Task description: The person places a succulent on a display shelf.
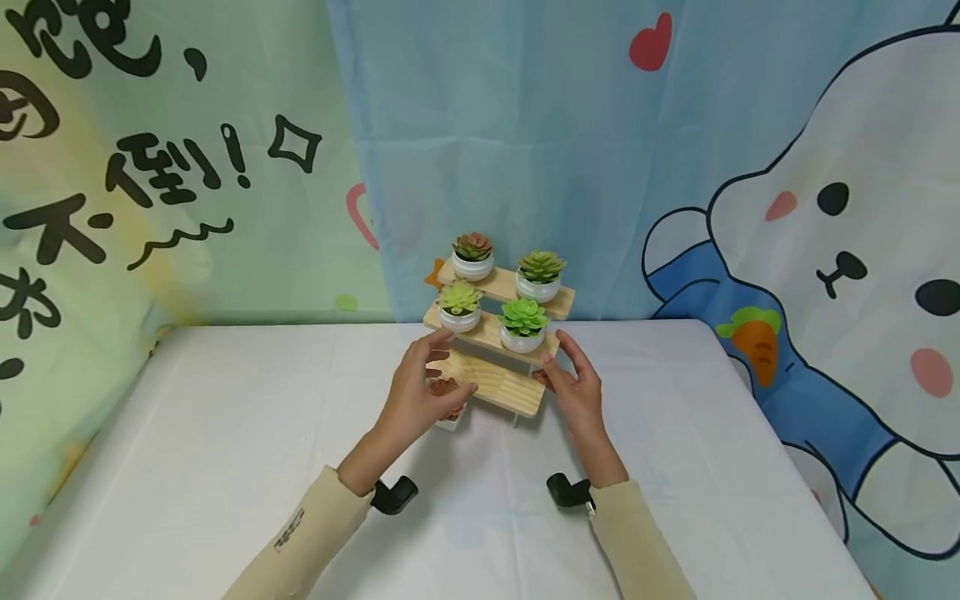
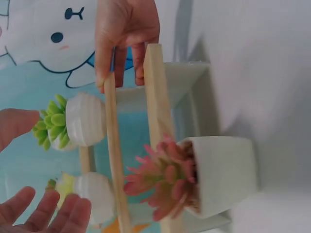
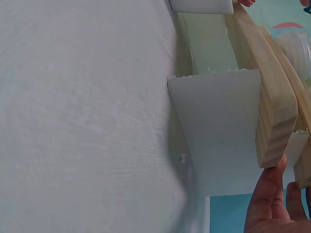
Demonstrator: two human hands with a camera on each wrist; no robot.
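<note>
A three-tier wooden plant stand (image 1: 491, 384) with white side supports (image 3: 218, 121) stands on the table. Its upper two boards carry potted succulents: a reddish one (image 1: 473, 248), a green one (image 1: 540, 275), a yellow-green one (image 1: 460, 305) and a bright green one (image 1: 522, 324). My right hand (image 1: 579, 398) holds the stand's right side, with fingertips at the ends of the middle and lower boards. My left hand (image 1: 420, 379) hovers by the left front, fingers spread and holding nothing. Partly behind it, a pink succulent (image 2: 165, 177) in a square white pot (image 2: 226, 174) stands before the lowest board.
A white cloth (image 1: 247, 433) covers the table. Directly behind the stand hangs a printed curtain (image 1: 495, 125) with a cartoon bear on the right and lettering on the left. Black camera mounts (image 1: 395, 495) jut from both wrists.
</note>
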